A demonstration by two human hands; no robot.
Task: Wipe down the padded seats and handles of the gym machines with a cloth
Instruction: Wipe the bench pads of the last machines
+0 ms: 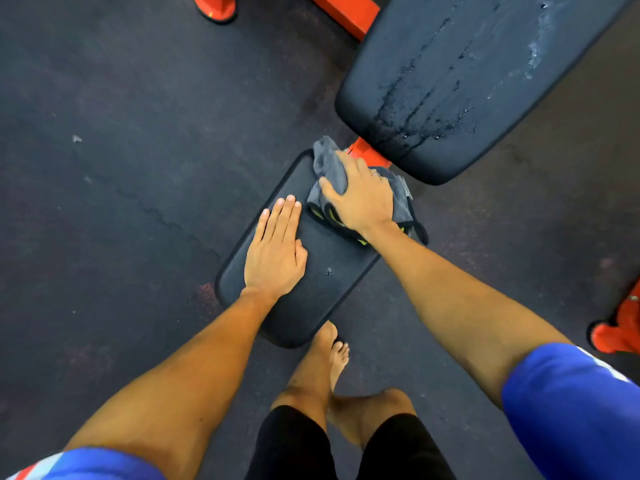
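Under the right hand, the fingers are curled down over a bunched-up grey cloth. The thumb sticks out to the left and presses into the fabric too. So the wad sits right beneath the palm, with bits poking out on the far-left and right sides. The cloth has a yellow-green trim on its near edge and a dark loop hanging off the right edge of the pad.

The cloth's on the far end of the seat pad, right up by the orange frame where the bigger back pad starts. The left hand is just beside it on the near-left, not touching the cloth. It lies flat on the same padded surface, with its fingers straight, pressed together and pointing away. There's a small nick in the seat pad just right of that hand.

The back pad runs off to the far right and looks cracked and scuffed down the middle. Dark rubber floor all around, bare feet by the seat's near end, blue sleeves on both arms.
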